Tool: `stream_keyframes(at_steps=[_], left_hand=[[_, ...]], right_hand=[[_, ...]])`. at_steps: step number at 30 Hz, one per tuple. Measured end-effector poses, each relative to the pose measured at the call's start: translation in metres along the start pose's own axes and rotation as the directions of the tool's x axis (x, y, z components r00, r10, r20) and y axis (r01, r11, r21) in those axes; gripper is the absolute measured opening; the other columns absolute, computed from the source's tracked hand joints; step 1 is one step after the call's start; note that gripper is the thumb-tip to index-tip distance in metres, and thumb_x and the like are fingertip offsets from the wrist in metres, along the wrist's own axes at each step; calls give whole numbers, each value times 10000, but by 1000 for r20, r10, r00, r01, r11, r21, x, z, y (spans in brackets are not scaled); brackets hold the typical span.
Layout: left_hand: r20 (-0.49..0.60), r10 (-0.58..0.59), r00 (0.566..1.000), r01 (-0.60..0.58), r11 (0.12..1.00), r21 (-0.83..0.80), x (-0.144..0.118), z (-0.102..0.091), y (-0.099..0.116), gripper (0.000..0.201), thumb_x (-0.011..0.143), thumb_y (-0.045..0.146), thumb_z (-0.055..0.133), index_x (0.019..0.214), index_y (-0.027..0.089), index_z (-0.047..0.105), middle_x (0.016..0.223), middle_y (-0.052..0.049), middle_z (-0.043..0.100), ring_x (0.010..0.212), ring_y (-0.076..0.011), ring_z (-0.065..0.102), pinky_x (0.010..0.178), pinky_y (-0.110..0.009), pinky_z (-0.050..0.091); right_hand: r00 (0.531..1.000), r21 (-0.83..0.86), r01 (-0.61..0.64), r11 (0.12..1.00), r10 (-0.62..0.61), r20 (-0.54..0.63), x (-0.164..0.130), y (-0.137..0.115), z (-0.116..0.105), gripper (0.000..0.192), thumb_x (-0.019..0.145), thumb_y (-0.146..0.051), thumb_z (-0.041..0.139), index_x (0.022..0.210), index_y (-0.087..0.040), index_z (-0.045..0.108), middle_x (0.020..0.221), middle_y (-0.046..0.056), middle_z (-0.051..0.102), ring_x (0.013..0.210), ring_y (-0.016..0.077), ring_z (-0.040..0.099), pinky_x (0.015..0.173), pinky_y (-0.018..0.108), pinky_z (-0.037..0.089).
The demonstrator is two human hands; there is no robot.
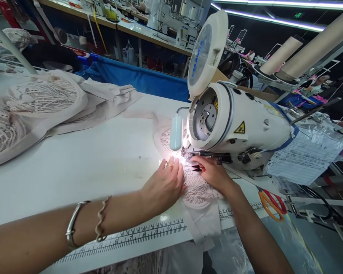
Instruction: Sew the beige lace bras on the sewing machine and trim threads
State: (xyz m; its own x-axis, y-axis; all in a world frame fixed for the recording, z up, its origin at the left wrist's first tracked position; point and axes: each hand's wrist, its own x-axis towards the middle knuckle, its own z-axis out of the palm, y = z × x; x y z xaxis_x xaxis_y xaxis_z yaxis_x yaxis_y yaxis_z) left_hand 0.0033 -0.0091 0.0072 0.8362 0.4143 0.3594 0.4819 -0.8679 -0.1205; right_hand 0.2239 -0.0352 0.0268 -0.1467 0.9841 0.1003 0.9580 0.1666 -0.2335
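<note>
While our left hand presses flat, fingers spread, on the lace piece and our right hand pinches thread snips, we judge this lace light, limp and snag-prone under the sewing machine, best held by its edges.

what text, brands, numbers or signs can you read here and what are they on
"JUKI": on the far sewing machine on the back bench.
Blue lettering on the raised round cover: too blurred to read.
Yellow triangle warning sign, no words: on the near sewing machine.
Numbers on the printed ruler along the table edge: too small to read reliably.
Printed sheet in plastic: too small to read.
</note>
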Motion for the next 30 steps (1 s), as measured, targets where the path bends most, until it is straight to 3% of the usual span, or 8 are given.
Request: stream_keyframes(at_steps=[2,4,9,15,19,25,30], left_hand=[[-12,9,1000,-9,1000,7,-2,5,-1,444,995,310,436,1293,-1,540,1302,-274,631,1228,-367,602,1010,-520,480],[-19,29,999,-29,1000,-10,-3,9,-5,443,996,267,412,1309,-25,525,1308,-291,623,1237,-377,607,1010,-522,494],[-39,97,995,-101,989,-104,-2,12,-16,424,1003,197,357,1313,-53,500,1330,-326,595,1279,-387,582,1023,-540,507],[-52,201,978,-205,974,-91,-1,16,-34,381,990,130,376,1305,-42,504,1283,-279,639,1280,-351,584,1060,-497,504],[-118,206,972,-226,953,-203,1,15,-49,350,985,40,343,1277,6,534,1250,-246,659,1250,-311,603,1010,-463,536],[-35,273,961,-266,892,-366,12,-1,-78,342,1012,44,310,1161,110,611,1130,-158,705,1031,-216,658,884,-355,545],[-4,265,964,-253,916,-310,21,-8,-88,357,938,-19,337,1047,138,639,1028,-109,715,846,-199,617,860,-366,504]], right_hand=[[994,-43,104,994,-104,13,-5,0,-2,604,755,4,470,1228,-306,682,965,-1,701,844,150,632,682,217,461],[986,-106,164,981,-164,9,-7,-1,-3,690,721,29,435,1268,-313,681,922,5,685,835,153,624,651,214,455],[978,-156,202,967,-207,-20,-6,-3,-1,689,712,22,426,1261,-294,696,892,21,671,837,169,614,666,233,463],[982,-138,183,973,-187,-12,-6,-5,0,639,760,21,425,1268,-265,686,939,30,688,869,180,628,753,261,489],[982,-140,189,972,-190,8,-5,-5,0,627,757,14,439,1275,-249,675,959,38,700,852,183,633,744,274,495],[979,-105,200,974,-203,-18,-4,-4,2,637,730,21,449,1272,-229,671,987,47,712,891,192,646,775,279,505],[985,-90,171,981,-172,-1,-4,-6,3,688,680,32,459,1280,-235,666,1001,43,706,882,192,642,715,262,499]])
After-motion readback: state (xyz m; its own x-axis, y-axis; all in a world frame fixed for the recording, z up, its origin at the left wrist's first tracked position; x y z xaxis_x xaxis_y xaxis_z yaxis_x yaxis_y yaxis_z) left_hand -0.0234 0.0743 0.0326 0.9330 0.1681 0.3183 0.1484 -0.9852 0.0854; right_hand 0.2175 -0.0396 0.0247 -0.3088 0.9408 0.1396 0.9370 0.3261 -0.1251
